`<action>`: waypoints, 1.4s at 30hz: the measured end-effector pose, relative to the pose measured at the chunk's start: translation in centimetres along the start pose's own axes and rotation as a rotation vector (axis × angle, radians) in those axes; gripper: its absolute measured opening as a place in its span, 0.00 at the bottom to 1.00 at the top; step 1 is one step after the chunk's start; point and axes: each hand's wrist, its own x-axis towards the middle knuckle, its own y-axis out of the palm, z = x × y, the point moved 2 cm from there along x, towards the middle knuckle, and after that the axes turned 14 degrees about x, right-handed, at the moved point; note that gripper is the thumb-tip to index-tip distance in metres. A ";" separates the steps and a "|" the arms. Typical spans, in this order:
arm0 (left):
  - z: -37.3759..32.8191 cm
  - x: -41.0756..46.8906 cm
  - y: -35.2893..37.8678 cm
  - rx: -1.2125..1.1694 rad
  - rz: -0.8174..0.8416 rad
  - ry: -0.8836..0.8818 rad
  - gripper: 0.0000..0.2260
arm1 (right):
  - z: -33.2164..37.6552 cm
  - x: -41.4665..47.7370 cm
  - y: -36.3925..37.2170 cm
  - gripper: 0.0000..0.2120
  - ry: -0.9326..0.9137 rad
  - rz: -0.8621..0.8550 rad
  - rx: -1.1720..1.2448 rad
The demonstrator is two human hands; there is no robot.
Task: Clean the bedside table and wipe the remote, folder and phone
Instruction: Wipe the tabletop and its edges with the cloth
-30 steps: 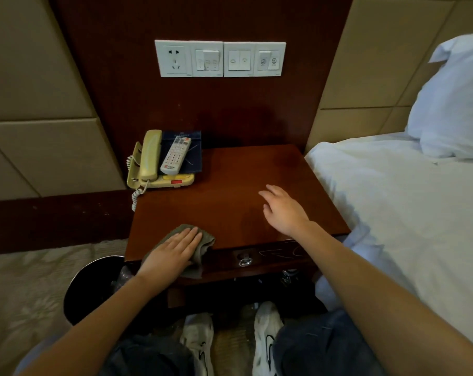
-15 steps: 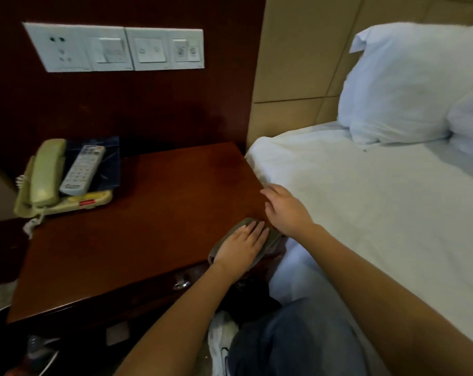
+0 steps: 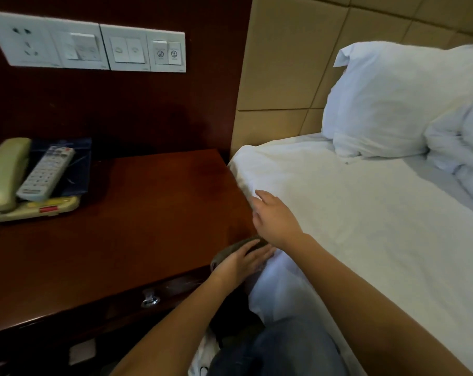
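Here | left hand flat on cloth, table corner | right hand open, empty

My left hand swept the cloth from the table's 7 o'clock corner across to its 5 o'clock corner by the bed. My right hand lifted off the tabletop toward 3 o'clock, over the sheet edge.
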 end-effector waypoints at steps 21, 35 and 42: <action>-3.0 -5.1 1.1 0.417 0.300 0.385 0.34 | -0.5 -2.9 0.7 0.20 -0.065 0.115 -0.052; -0.3 1.1 -1.0 0.207 0.165 0.179 0.37 | -3.1 -2.2 0.5 0.21 0.024 0.107 -0.092; 4.7 -1.6 -1.3 -0.682 0.221 -0.285 0.30 | -1.3 -2.0 -2.1 0.21 0.088 -0.008 -0.040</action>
